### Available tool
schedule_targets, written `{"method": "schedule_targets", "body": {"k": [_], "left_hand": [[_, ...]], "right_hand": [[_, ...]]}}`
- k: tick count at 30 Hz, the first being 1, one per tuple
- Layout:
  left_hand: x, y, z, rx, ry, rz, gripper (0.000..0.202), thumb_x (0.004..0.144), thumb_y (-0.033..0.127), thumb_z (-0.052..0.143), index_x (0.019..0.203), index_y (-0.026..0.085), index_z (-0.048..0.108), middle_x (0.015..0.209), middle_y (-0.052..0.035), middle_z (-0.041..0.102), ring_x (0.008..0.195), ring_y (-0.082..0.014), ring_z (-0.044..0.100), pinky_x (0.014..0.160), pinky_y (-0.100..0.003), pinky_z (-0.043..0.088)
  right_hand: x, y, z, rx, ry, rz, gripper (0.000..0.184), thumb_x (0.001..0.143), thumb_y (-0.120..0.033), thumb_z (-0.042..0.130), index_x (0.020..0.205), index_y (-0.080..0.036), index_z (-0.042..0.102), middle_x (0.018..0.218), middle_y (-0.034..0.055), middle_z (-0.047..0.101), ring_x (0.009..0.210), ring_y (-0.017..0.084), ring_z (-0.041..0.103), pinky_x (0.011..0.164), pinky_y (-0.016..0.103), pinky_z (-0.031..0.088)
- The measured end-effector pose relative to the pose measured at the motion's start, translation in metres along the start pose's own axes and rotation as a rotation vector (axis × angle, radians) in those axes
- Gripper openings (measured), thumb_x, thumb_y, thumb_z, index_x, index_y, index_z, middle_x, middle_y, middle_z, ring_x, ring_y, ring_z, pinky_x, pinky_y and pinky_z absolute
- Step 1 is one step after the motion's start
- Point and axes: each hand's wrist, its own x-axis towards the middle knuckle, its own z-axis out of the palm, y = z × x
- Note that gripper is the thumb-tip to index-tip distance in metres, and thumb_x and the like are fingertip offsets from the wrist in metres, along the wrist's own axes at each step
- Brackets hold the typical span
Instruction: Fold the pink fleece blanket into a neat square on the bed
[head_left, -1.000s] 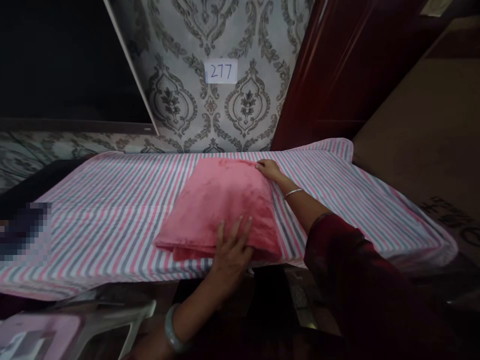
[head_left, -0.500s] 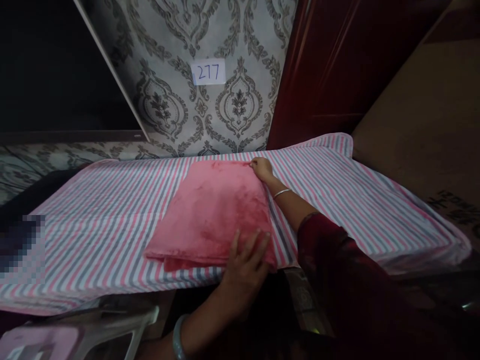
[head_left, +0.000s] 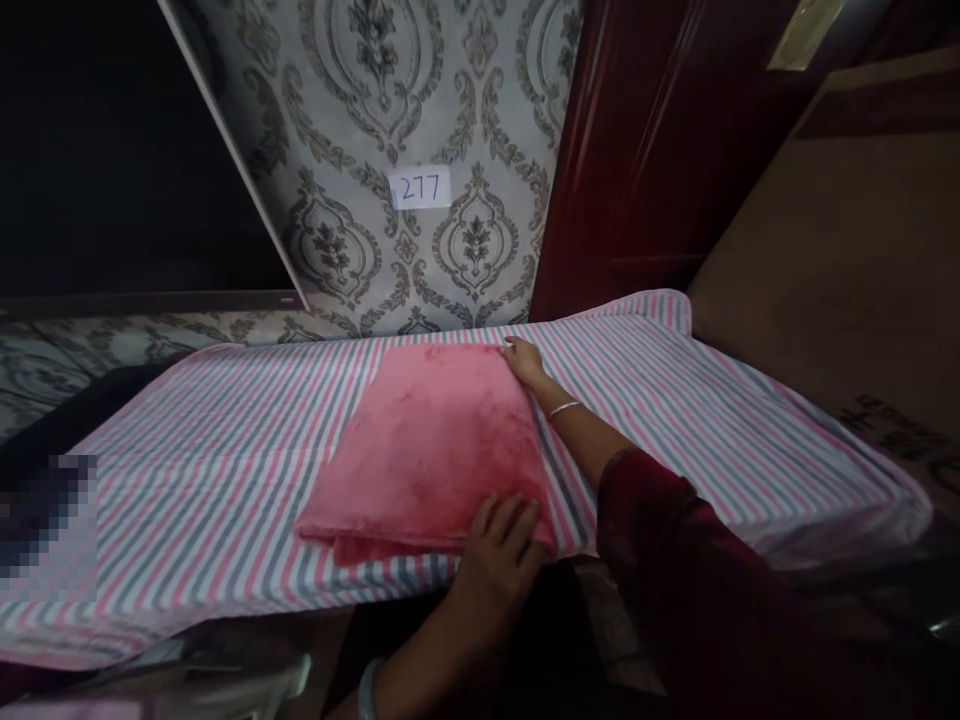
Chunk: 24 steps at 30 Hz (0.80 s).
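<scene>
A folded pink plush blanket (head_left: 427,450) lies flat on a striped cloth (head_left: 247,460) in pink, grey and white. At the blanket's far right corner, my right hand (head_left: 525,362) has its fingers closed on the edge. My left hand (head_left: 496,560) rests on the near right corner, its fingers stretched out over the plush and slightly apart. Its thumb is hidden. A lower layer of the blanket shows beneath the near edge.
A dark screen (head_left: 135,160) stands at the back left, before patterned wallpaper bearing a paper label (head_left: 421,187) reading 277. Behind on the right is a dark red door panel (head_left: 637,150). A large cardboard box (head_left: 847,240) borders the striped cloth's right end.
The view has tilted up a little, so everything sits lower. My left hand has slid slightly towards the blanket's near edge, its fingers less spread. My right hand stays at the far corner.
</scene>
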Motion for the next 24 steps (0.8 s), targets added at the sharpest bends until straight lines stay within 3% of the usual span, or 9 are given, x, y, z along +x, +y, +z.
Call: {"method": "schedule_targets", "body": {"k": [5,8,11,15,18,21,24], "left_hand": [[0.001,0.0,-0.005,0.019,0.054,0.015,0.014,0.089,0.017,0.054,0.09,0.02,0.068,0.129,-0.0103,0.068,0.126,-0.0241,0.055,0.111,-0.044,0.039],[0.002,0.003,-0.01,0.022,0.035,-0.002,0.017,0.087,0.016,0.051,0.091,0.019,0.067,0.135,-0.0128,0.064,0.131,-0.0253,0.053,0.114,-0.045,0.037],[0.002,0.006,-0.013,0.036,0.014,-0.002,0.018,0.083,0.013,0.052,0.092,0.017,0.066,0.136,-0.0147,0.063,0.132,-0.0269,0.052,0.115,-0.046,0.035],[-0.002,0.003,-0.008,0.042,0.003,0.02,0.019,0.081,0.013,0.054,0.095,0.017,0.067,0.138,-0.0149,0.062,0.133,-0.0274,0.052,0.115,-0.046,0.036],[-0.004,0.0,-0.007,0.046,0.017,0.03,0.019,0.082,0.014,0.054,0.096,0.017,0.067,0.135,-0.0144,0.064,0.131,-0.0275,0.054,0.113,-0.046,0.039],[-0.002,0.001,-0.018,-0.021,-0.002,0.041,0.025,0.083,0.013,0.053,0.103,0.018,0.068,0.132,-0.0124,0.066,0.131,-0.0255,0.054,0.113,-0.046,0.04],[0.003,-0.005,-0.042,-0.118,0.001,0.095,0.033,0.083,0.01,0.053,0.111,0.02,0.066,0.129,-0.0106,0.068,0.129,-0.0224,0.055,0.114,-0.046,0.04]], "right_hand": [[-0.016,0.01,-0.011,0.024,0.005,0.079,0.05,0.099,-0.035,0.044,0.144,-0.014,0.053,0.137,0.0142,0.063,0.124,0.024,0.06,0.1,0.03,0.045],[-0.023,0.009,-0.014,0.06,-0.007,0.081,0.053,0.095,-0.036,0.052,0.143,-0.016,0.053,0.139,0.0127,0.061,0.123,0.023,0.061,0.099,0.029,0.045],[-0.028,0.001,-0.015,0.109,0.005,0.051,0.056,0.09,-0.027,0.057,0.144,-0.017,0.051,0.142,0.0101,0.059,0.124,0.02,0.06,0.101,0.027,0.044],[-0.033,-0.01,-0.012,0.18,0.082,0.026,0.06,0.09,-0.013,0.045,0.15,-0.021,0.044,0.15,0.0076,0.052,0.136,0.017,0.049,0.109,0.027,0.037],[-0.037,-0.01,-0.008,0.233,0.08,0.094,0.059,0.088,-0.014,0.048,0.148,-0.014,0.046,0.147,0.0143,0.054,0.135,0.022,0.05,0.109,0.031,0.038],[-0.043,-0.004,-0.006,0.303,0.06,0.183,0.057,0.088,-0.022,0.053,0.144,-0.009,0.05,0.139,0.0194,0.06,0.127,0.026,0.058,0.105,0.033,0.043],[-0.054,0.007,-0.006,0.391,0.07,0.23,0.057,0.091,-0.029,0.049,0.145,-0.009,0.049,0.135,0.0182,0.063,0.124,0.026,0.06,0.106,0.034,0.043]]}}
